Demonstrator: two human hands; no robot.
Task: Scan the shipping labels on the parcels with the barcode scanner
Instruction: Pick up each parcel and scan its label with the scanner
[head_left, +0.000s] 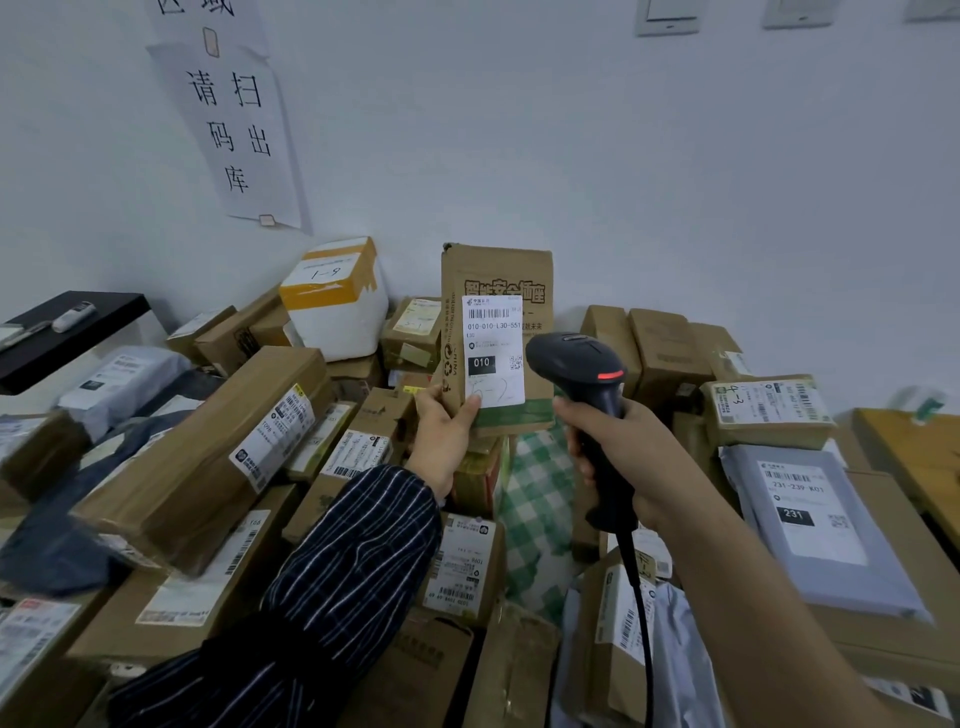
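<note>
My left hand (445, 436) holds a tall brown cardboard parcel (496, 275) upright by its lower left corner, thumb on the front. Its white shipping label (492, 351) faces me, with a barcode at the top and "010" in a black box. My right hand (618, 452) grips the handle of a black corded barcode scanner (582, 366). The scanner's head sits just right of the label, close to it, with a red light glowing on its rear. Its black cable hangs down past my right forearm.
Several labelled cardboard boxes and grey mailer bags lie piled all around, including a long box (208, 457) at left and a grey bag (815, 525) at right. A white foam box (337, 301) sits by the wall. A black shelf (67, 332) stands far left.
</note>
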